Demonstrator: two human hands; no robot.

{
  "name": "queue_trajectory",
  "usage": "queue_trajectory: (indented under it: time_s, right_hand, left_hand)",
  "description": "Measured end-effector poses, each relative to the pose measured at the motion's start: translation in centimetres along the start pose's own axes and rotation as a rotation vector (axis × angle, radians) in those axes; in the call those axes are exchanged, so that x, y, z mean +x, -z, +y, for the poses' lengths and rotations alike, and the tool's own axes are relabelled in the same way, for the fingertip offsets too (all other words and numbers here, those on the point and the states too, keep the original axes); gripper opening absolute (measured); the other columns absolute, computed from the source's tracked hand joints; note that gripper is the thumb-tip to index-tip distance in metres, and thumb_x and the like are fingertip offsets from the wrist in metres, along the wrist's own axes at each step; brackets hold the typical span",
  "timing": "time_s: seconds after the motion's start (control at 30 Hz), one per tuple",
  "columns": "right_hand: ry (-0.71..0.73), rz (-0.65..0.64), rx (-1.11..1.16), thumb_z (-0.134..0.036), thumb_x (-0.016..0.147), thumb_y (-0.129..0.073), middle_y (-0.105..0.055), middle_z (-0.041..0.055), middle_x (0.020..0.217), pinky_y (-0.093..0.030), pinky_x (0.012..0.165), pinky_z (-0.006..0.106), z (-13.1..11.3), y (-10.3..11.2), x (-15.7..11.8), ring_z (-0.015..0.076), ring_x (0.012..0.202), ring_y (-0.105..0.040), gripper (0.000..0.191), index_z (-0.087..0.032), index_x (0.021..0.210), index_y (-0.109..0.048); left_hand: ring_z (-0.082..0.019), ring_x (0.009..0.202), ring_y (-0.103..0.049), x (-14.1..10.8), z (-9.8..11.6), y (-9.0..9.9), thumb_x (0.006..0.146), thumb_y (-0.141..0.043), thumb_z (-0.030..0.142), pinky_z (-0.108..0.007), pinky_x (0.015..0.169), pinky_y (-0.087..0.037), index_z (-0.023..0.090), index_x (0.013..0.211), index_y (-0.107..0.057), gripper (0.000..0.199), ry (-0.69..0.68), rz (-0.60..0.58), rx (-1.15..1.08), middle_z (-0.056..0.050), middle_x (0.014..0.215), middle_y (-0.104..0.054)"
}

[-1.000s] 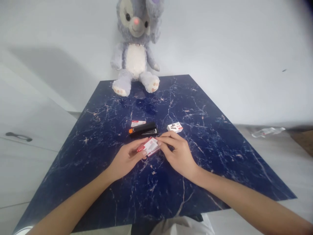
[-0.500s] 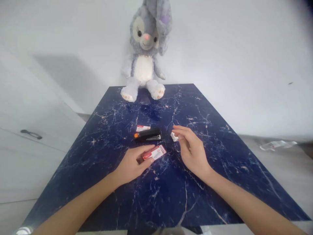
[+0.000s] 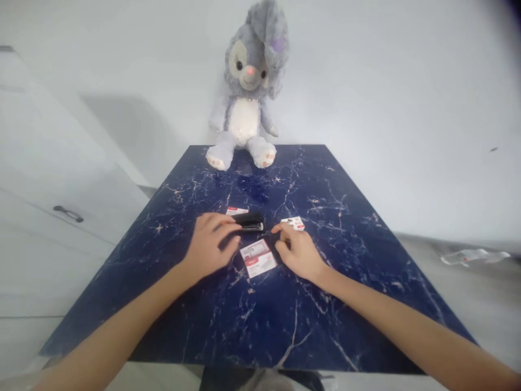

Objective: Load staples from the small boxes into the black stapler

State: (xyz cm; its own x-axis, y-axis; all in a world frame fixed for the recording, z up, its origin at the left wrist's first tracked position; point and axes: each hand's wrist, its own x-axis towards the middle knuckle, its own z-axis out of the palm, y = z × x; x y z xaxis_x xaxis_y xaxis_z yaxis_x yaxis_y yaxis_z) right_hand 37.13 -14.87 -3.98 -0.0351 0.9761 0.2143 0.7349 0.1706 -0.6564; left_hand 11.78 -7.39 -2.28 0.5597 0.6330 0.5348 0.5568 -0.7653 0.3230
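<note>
A black stapler (image 3: 250,220) lies on the dark blue marbled table. My left hand (image 3: 211,241) is at its left end, fingers apart and curved, with the fingertips over that end. In front of the stapler a red and white box (image 3: 258,258) lies flat, between my two hands and held by neither. My right hand (image 3: 299,251) is to the right of that box, fingers bent and apart, holding nothing visible. Just beyond its knuckles sits a small white and red box (image 3: 293,222). Behind the stapler another red and white box (image 3: 237,210) is partly hidden.
A grey plush rabbit (image 3: 244,119) sits at the table's far edge against the white wall. On the left stands a white cabinet with a dark handle (image 3: 68,213). Clear plastic wrapping (image 3: 474,256) lies beyond the table's right edge.
My left hand has let go of the red and white box, now flat on the table, and moved to the stapler's left end. My right hand has moved left and nearer the box.
</note>
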Motion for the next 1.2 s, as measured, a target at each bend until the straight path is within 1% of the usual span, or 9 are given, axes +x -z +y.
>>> queue_trajectory:
  time_s: [0.13, 0.23, 0.33, 0.53, 0.7, 0.87, 1.07, 1.13, 1.2]
  right_hand:
    - [0.022, -0.090, -0.094, -0.020, 0.088, -0.056, -0.060, -0.0063, 0.060, -0.038, 0.060, 0.026, 0.4, -0.1, 3.0, 0.0144, 0.056, -0.056, 0.035, -0.020, 0.123, -0.060]
    - [0.097, -0.164, -0.141, -0.029, 0.089, -0.064, -0.059, -0.0056, 0.058, -0.033, 0.056, 0.025, 0.8, -0.3, 4.9, 0.0139, 0.054, -0.055, 0.028, -0.020, 0.116, -0.064]
    - [0.123, -0.170, -0.116, -0.037, 0.093, -0.064, -0.057, -0.0052, 0.057, -0.031, 0.055, 0.024, 1.3, -0.4, 5.9, 0.0127, 0.053, -0.053, 0.017, -0.020, 0.098, -0.066]
    - [0.196, -0.237, -0.067, -0.044, 0.089, -0.071, -0.056, -0.0043, 0.060, -0.027, 0.053, 0.024, 2.1, 0.6, 7.3, 0.0109, 0.053, -0.050, 0.032, -0.020, 0.074, -0.056]
    - [0.299, -0.271, -0.123, -0.039, 0.090, -0.071, -0.058, -0.0025, 0.063, -0.027, 0.054, 0.024, 2.4, 1.1, 7.9, 0.0115, 0.054, -0.049, 0.028, -0.019, 0.077, -0.056]
    - [0.309, -0.280, -0.085, -0.035, 0.094, -0.065, -0.054, -0.0051, 0.059, -0.027, 0.054, 0.024, 2.8, 0.8, 7.4, 0.0107, 0.052, -0.048, 0.023, -0.019, 0.080, -0.055]
    - [0.317, -0.265, -0.144, -0.038, 0.096, -0.060, -0.061, -0.0013, 0.065, -0.029, 0.055, 0.025, 2.7, 0.9, 7.0, 0.0135, 0.056, -0.053, 0.021, -0.019, 0.089, -0.058]
    - [0.348, -0.277, -0.205, -0.043, 0.097, -0.058, -0.065, 0.0021, 0.069, -0.029, 0.056, 0.026, 2.6, 0.9, 7.2, 0.0151, 0.058, -0.055, 0.025, -0.018, 0.090, -0.062]
    - [0.404, -0.318, -0.274, -0.050, 0.097, -0.057, -0.066, 0.0051, 0.066, -0.028, 0.055, 0.028, 2.4, 0.9, 7.4, 0.0157, 0.055, -0.054, 0.037, -0.017, 0.080, -0.065]
  left_hand:
    - [-0.026, 0.109, -0.066, 0.5, -4.8, 0.9, 0.096, -0.053, 0.041, -0.042, 0.100, -0.051, 0.023, 0.130, -0.064, 0.039, 0.236, -0.208, -0.212, -0.008, 0.124, -0.070]
    - [-0.025, 0.103, -0.071, 0.0, -6.1, 0.8, 0.096, -0.054, 0.048, -0.038, 0.096, -0.055, 0.023, 0.126, -0.066, 0.041, 0.338, -0.264, -0.277, -0.007, 0.117, -0.074]
    - [-0.024, 0.109, -0.069, -0.4, -6.0, 0.3, 0.095, -0.057, 0.049, -0.038, 0.101, -0.052, 0.024, 0.121, -0.070, 0.038, 0.317, -0.202, -0.208, -0.006, 0.122, -0.073]
    - [-0.024, 0.108, -0.068, 0.0, -6.1, -0.6, 0.092, -0.064, 0.050, -0.041, 0.103, -0.052, 0.023, 0.114, -0.073, 0.037, 0.172, -0.152, -0.163, -0.008, 0.117, -0.074]
    - [-0.024, 0.108, -0.067, 0.1, -6.5, -0.9, 0.093, -0.063, 0.049, -0.042, 0.102, -0.052, 0.023, 0.114, -0.073, 0.035, 0.143, -0.146, -0.178, -0.008, 0.116, -0.074]
    - [-0.024, 0.108, -0.066, 0.2, -6.6, -0.6, 0.094, -0.061, 0.049, -0.042, 0.101, -0.051, 0.023, 0.115, -0.070, 0.035, 0.180, -0.208, -0.162, -0.008, 0.117, -0.072]
    - [-0.026, 0.110, -0.063, 0.4, -6.4, -0.7, 0.095, -0.059, 0.044, -0.045, 0.102, -0.049, 0.022, 0.120, -0.065, 0.034, 0.176, -0.247, -0.133, -0.009, 0.120, -0.069]
    - [-0.027, 0.111, -0.062, 0.4, -5.8, -0.9, 0.095, -0.058, 0.039, -0.046, 0.101, -0.049, 0.020, 0.121, -0.062, 0.033, 0.132, -0.245, -0.095, -0.011, 0.122, -0.067]
    - [-0.028, 0.111, -0.062, 0.5, -5.3, -1.3, 0.096, -0.058, 0.037, -0.047, 0.100, -0.049, 0.018, 0.122, -0.059, 0.032, 0.094, -0.263, -0.058, -0.013, 0.122, -0.066]
